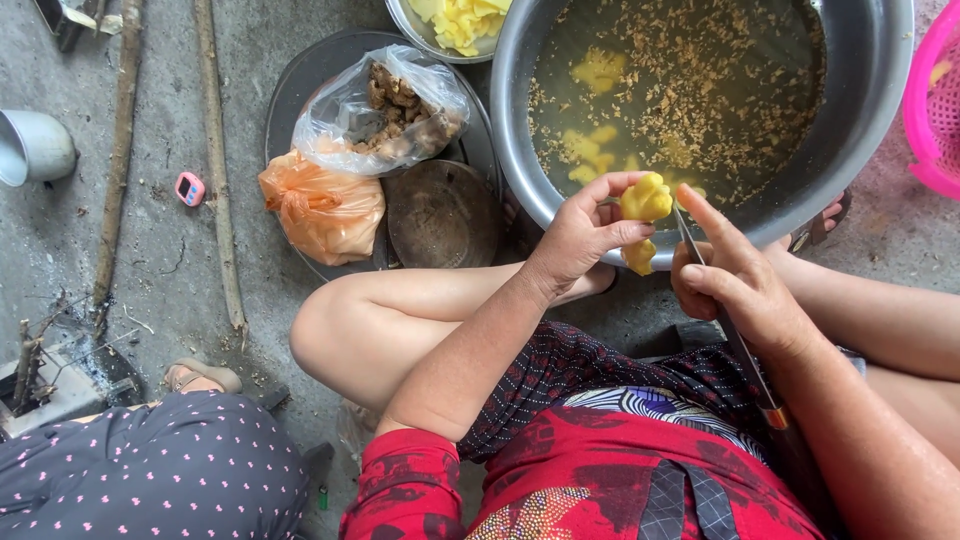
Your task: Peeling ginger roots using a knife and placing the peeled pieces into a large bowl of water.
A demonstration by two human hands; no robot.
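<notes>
My left hand (583,232) grips a peeled yellow root piece (645,200) over the near rim of a large steel basin (870,110). My right hand (735,275) holds a thin knife (745,350) whose blade tip meets the yellow piece. A yellow strip (639,256) hangs below the piece. The basin holds murky water with floating brown peel bits and several yellow pieces (600,70).
A small steel bowl of yellow pieces (455,22) sits behind the basin. A round tray (330,70) carries a clear bag of brown roots (400,105), an orange bag (322,205) and a dark lid (442,213). A pink basket (935,100) stands right. Another person's dotted clothing (150,470) is lower left.
</notes>
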